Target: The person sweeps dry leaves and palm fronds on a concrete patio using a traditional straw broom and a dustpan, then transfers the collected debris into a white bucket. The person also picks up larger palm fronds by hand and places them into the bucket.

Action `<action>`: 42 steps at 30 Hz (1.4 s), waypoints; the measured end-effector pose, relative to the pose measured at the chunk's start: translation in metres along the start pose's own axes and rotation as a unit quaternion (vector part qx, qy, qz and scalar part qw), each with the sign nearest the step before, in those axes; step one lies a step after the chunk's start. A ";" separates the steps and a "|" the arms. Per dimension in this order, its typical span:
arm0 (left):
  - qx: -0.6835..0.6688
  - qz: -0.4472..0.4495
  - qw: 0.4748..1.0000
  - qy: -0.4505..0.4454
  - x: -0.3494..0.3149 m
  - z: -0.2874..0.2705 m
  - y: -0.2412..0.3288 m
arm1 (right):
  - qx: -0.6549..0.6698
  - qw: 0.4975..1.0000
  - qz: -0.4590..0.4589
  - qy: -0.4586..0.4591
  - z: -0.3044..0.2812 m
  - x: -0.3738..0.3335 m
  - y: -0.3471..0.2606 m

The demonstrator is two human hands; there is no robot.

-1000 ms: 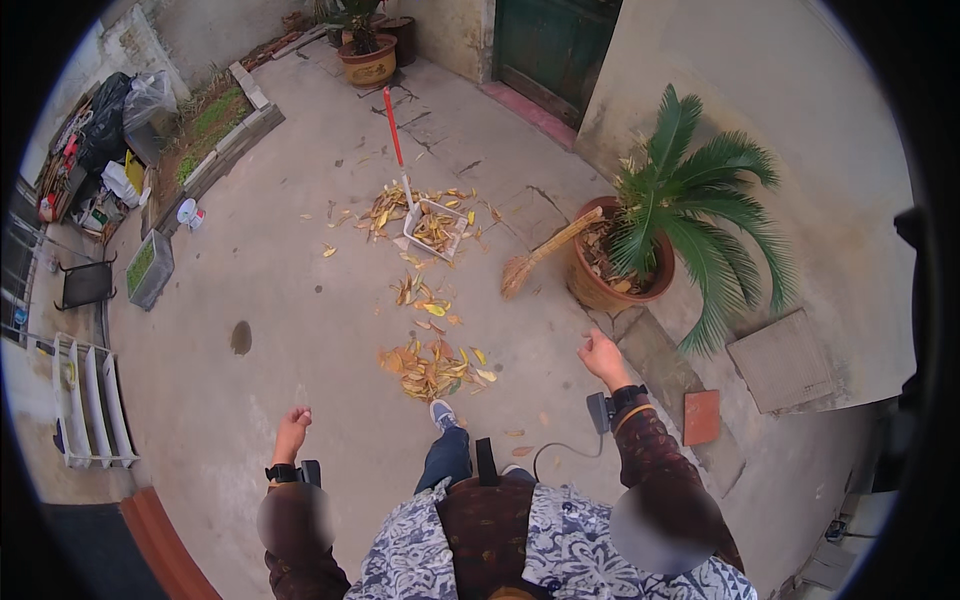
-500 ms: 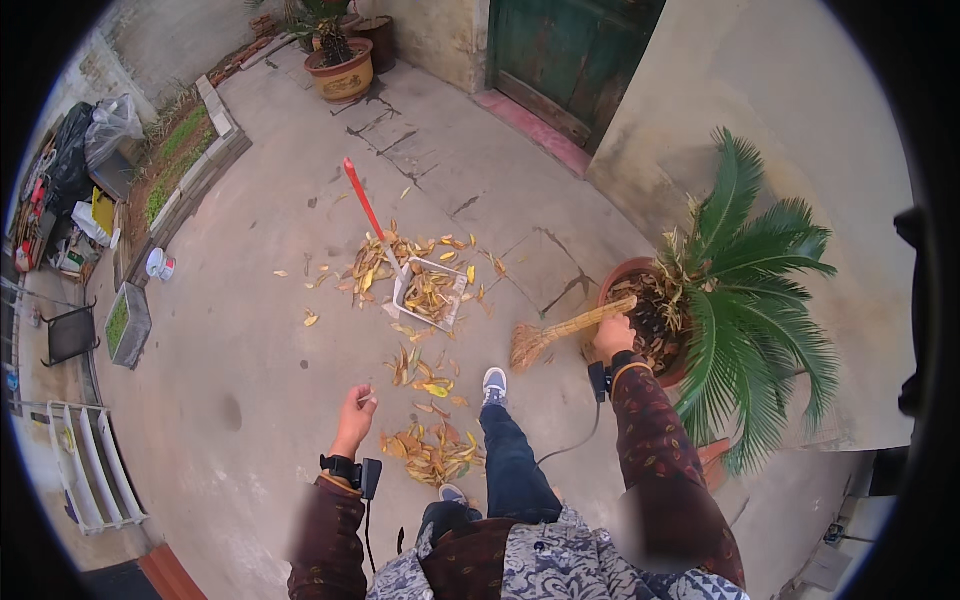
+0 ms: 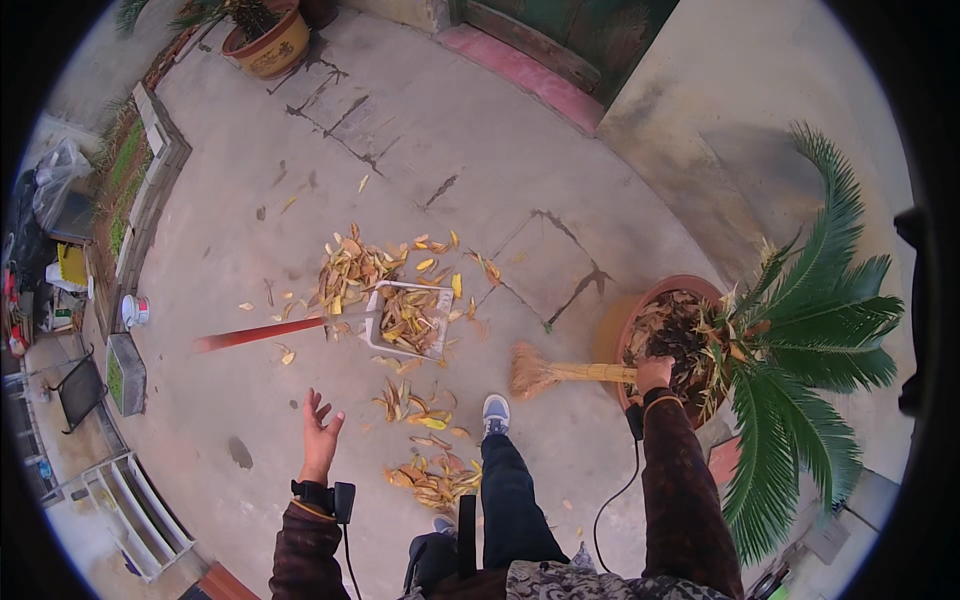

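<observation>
My right hand (image 3: 655,374) is closed round the yellowish handle of a straw broom (image 3: 590,371), whose bristles point left. It is beside the potted cycad (image 3: 800,340). Over the concrete, my left hand (image 3: 320,440) is empty with its fingers apart. Beyond it lies a white dustpan (image 3: 372,330) with dry leaves (image 3: 412,318) in it. The dustpan's red handle (image 3: 265,333) stretches to the left, free of either hand. A leaf pile (image 3: 350,270) sits against the pan's far side, and two smaller heaps, one a nearer pile (image 3: 435,480), lie close to my feet.
At the right, the cycad's pot (image 3: 610,345) stands near the wall. Another potted plant (image 3: 268,50) is at the far left. A brick-edged bed (image 3: 150,190), a white bucket (image 3: 135,310), a planter box (image 3: 126,375) and a white rack (image 3: 135,515) line the left side.
The dustpan's red handle has swung from pointing away to pointing left. My left hand has moved left and its fingers have spread. The broom in my right hand has turned more level.
</observation>
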State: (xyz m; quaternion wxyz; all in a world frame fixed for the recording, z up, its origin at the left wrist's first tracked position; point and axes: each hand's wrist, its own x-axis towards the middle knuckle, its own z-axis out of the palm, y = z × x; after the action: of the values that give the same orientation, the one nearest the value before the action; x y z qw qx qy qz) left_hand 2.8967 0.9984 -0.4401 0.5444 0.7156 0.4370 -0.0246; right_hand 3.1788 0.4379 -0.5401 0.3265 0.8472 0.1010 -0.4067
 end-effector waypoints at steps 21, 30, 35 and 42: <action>-0.008 0.206 0.975 -0.078 0.149 -0.062 0.039 | 0.237 0.965 0.090 -0.062 -0.087 -0.242 -0.132; -0.216 0.179 0.959 0.030 0.107 -0.324 -0.017 | 0.400 0.913 0.061 0.052 -0.172 -0.312 -0.263; -0.226 0.111 0.953 0.169 0.078 -0.438 -0.061 | 0.336 0.932 -0.077 0.109 -0.289 -0.274 -0.351; -0.263 -0.047 0.856 0.443 0.046 -0.538 -0.111 | 0.271 0.914 -0.268 0.137 -0.424 -0.209 -0.532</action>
State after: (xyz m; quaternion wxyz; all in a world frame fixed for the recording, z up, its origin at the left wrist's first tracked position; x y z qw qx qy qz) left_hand 2.6155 1.4592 -0.3292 0.4589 0.4595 0.6557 0.3851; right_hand 3.0745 1.1346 -0.4394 -0.0538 0.8918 0.2535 -0.3708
